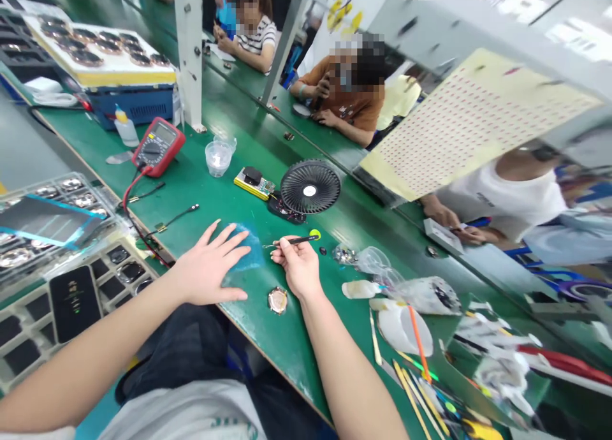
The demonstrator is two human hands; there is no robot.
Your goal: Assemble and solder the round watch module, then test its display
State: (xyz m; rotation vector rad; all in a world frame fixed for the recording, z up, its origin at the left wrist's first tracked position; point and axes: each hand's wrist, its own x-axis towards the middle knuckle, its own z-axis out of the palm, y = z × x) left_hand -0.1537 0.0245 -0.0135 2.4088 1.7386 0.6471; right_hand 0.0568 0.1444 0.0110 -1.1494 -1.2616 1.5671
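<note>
"Well, what's leftmost?"
"The left grip (203, 279), spread wide over blue film (252, 254) on the near worktop (292, 344); probably light, limp, best held by an edge."
"Then?"
"The round gold piece (277, 300), then the right grip (302, 271), pinching black tweezers (306, 239): likely stiff, best held mid-shank."

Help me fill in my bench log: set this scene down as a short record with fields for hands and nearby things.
Left hand: palm down, fingers spread over blue film
Right hand: holds black tweezer-like tool, tip near the film
Nearest the person: round metallic piece on green table
Beyond hands: black fan, clear cup, red multimeter
Across the table: person in orange-brown top
</note>
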